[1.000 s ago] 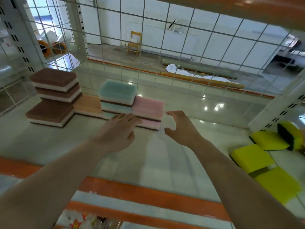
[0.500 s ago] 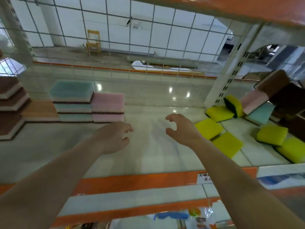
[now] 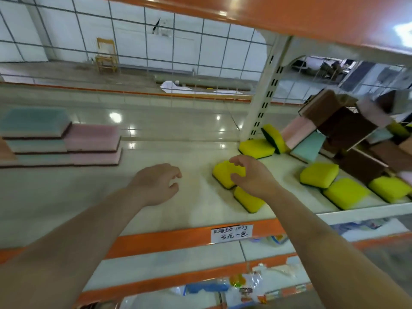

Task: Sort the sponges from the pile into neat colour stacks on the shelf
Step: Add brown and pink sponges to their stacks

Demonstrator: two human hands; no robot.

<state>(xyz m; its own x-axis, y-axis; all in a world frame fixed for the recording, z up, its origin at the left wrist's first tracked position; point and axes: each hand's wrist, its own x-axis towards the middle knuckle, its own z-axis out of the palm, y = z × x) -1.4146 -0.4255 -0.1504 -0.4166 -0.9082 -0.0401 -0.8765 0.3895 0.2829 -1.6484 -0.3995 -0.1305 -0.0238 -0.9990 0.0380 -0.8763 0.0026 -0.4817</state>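
- My left hand point(image 3: 156, 184) hangs over the pale, glossy shelf point(image 3: 189, 210), fingers loosely curled, its grip on nothing.
- My right hand point(image 3: 252, 177) hovers over a yellow sponge point(image 3: 223, 172), fingers and thumb curved in a wide claw, the grip unclosed; I cannot tell whether the fingertips touch it.
- A second yellow sponge point(image 3: 247, 200) lies just beside the first, nearer the shelf's front edge.
- To the right, past a white slotted upright point(image 3: 263, 101), is the pile point(image 3: 347, 130): brown, pink and teal sponges tumbled at angles, with more yellow ones lying flat in front of them.
- On the left stand the sorted stacks: the teal stack point(image 3: 35, 130) and, touching it, the lower pink stack point(image 3: 93, 143).
- The shelf's front edge is an orange strip point(image 3: 167, 241) carrying a handwritten white label point(image 3: 231, 233).
- An orange shelf edge point(image 3: 289, 16) runs overhead.
- Behind the wire grid back point(image 3: 133, 52) is a room with white tiled walls, a bare floor and a small wooden chair point(image 3: 107, 55).
- Packaged goods show blurred on the level below.
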